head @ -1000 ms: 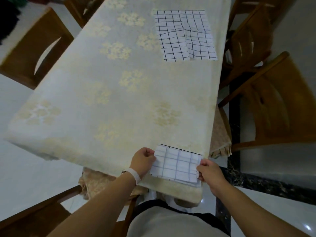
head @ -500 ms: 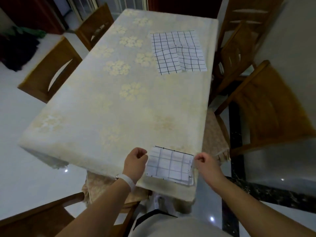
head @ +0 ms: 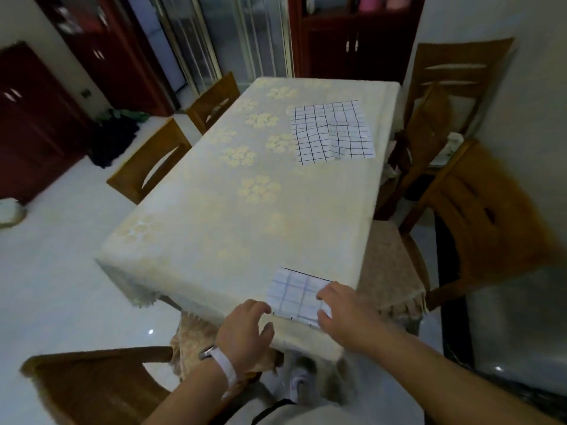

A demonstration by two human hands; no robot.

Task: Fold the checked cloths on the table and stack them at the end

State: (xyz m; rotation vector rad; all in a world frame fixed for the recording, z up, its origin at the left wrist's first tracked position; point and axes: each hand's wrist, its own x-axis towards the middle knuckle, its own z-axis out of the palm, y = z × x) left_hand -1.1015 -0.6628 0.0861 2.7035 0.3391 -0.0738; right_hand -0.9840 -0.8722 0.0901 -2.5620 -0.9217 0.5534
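At the surface's (head: 214,225) near edge one folded cloth (head: 291,294) sits under the right hand's (head: 346,311) flat fingers, the left hand's (head: 248,329) fingers loosely spread beside it. Both far cloths (head: 316,133) aren't folded yet, nothing stacked.

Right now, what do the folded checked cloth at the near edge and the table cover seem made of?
Folded checked cloth: likely thin woven fabric, matt white with dark grid lines; it lies in flat layers. Table cover: probably fabric, cream with faint sheen, pale flower pattern, fringed hem drooping over the edge.
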